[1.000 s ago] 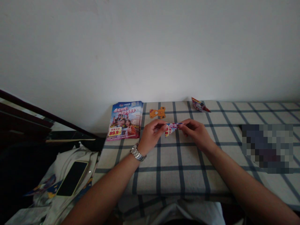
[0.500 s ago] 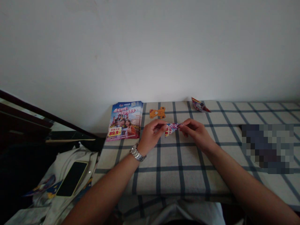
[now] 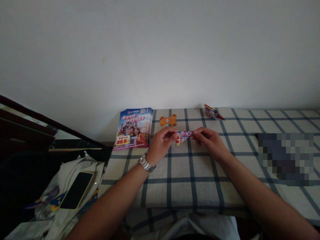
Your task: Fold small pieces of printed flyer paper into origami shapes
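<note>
Between my two hands is a small folded paper flyer (image 3: 183,136), its printed face showing white lettering and a red-and-yellow patch. My left hand (image 3: 162,141), with a metal watch on the wrist, pinches the paper's left end. At the right end, the fingertips of my right hand (image 3: 208,140) are closed on its narrow corner. The paper tapers downward in a triangular shape just above the checked cloth. Another folded flyer (image 3: 213,112) rests against the wall side of the table, beyond my right hand.
A stack of printed flyers (image 3: 133,130) lies at the table's left, beside a bear-shaped sticker (image 3: 168,120). The checked tablecloth (image 3: 180,186) spreads under everything. A blurred-out dark object (image 3: 282,158) lies to the right. A phone (image 3: 77,190) rests on cloth at lower left.
The folded flyer has tilted slightly, so more of its printed face shows. Both hands stay almost in place, still pinching its ends.
</note>
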A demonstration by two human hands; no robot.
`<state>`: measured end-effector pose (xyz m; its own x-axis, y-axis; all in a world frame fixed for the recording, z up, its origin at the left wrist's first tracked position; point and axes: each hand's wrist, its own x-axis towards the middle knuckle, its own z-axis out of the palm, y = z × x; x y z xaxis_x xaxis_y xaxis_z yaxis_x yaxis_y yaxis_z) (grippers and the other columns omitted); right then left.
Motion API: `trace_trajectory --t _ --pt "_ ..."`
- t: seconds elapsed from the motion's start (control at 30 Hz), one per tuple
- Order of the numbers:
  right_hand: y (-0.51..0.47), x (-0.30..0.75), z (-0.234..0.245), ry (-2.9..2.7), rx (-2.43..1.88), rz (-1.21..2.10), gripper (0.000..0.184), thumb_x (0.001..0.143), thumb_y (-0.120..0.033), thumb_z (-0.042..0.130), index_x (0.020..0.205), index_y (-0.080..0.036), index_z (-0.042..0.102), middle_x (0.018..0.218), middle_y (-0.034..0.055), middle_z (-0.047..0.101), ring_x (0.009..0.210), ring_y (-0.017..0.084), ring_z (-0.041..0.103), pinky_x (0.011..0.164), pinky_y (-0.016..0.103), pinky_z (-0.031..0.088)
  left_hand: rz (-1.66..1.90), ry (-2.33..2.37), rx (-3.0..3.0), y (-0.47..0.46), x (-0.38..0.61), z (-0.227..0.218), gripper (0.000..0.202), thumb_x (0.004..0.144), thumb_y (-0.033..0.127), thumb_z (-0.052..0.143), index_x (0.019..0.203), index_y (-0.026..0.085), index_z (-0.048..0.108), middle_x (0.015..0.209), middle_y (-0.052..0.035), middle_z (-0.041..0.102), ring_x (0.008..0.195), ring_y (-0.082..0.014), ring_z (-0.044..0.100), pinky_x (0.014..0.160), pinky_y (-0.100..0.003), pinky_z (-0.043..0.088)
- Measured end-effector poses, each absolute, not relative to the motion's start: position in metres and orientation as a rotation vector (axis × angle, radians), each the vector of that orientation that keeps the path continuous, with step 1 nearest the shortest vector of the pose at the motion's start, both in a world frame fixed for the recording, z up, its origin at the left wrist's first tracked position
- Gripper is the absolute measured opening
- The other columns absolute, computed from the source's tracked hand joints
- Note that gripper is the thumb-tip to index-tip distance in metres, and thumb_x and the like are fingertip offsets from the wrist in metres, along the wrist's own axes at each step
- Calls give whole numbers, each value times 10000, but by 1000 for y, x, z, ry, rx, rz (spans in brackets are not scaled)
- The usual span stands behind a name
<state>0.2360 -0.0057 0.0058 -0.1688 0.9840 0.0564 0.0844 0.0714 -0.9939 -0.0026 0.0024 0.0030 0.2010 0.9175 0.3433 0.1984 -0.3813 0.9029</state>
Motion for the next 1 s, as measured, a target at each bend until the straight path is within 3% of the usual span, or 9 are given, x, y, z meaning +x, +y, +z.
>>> trace_trajectory --t 0.4,0.57,0.67,0.83,1.0 --pt "-9 230 9 -1382 -1103 1226 330 913 -493 721 759 -212 643 674 -6 603 607 137 520 569 277 433 1191 1035 1725 0 1 5 209 974 409 678 977 203 714 889 -26 735 764 -140 676 689 -247 549" --pt "-7 233 7 -1346 -1119 1266 383 976 -550 610 900 -198 739 849 58 711 673 157 571 585 291 465 1205 1068 1706 2 -1 4 228 979 427 668 1006 204 706 903 -24 726 793 -143 672 711 -249 542" --pt "-7 234 7 -1333 -1123 1240 343 947 -543 661 965 -213 749 882 54 727 681 155 580 587 287 473 1223 1074 1692 4 -3 2 226 979 431 667 1022 211 695 929 -23 729 814 -145 684 732 -255 551" --pt "-8 232 9 -1387 -1160 1215 306 854 -507 786 950 -219 752 774 21 682 622 139 542 559 281 450 1218 1057 1718 3 -2 3 223 984 428 658 1005 208 695 923 -27 727 806 -150 682 728 -260 555" --pt "-7 232 8 -1431 -1167 1191 297 870 -507 767 893 -213 729 722 11 649 604 138 524 544 284 423 1223 1013 1691 1 0 4 209 983 411 662 996 205 694 948 -36 725 838 -152 691 762 -265 569"
